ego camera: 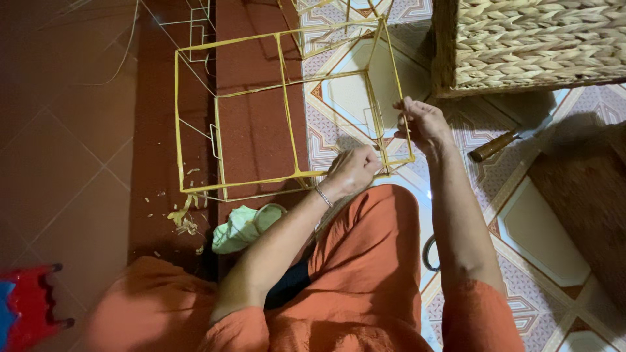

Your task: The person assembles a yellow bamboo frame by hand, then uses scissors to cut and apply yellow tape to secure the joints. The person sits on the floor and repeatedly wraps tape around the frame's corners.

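on the tiled floor (561, 261), our left hand (352, 171) and right hand (424, 124) each pinch the yellow-wrapped wire frame (287, 98). we'd keep the strand taut, we judge.

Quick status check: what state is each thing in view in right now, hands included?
Wire box frame: bare skeleton wrapped in yellow strips, sides open, lying on the floor.
Left hand: closed on the frame's near bottom bar.
Right hand: pinching an upright bar at the frame's right corner.
Woven basket: finished weave, standing apart from the frame.
Wooden-handled tool: lying on the tiles, untouched.
Green cloth: crumpled on the floor.
Fibre scraps: scattered loose.
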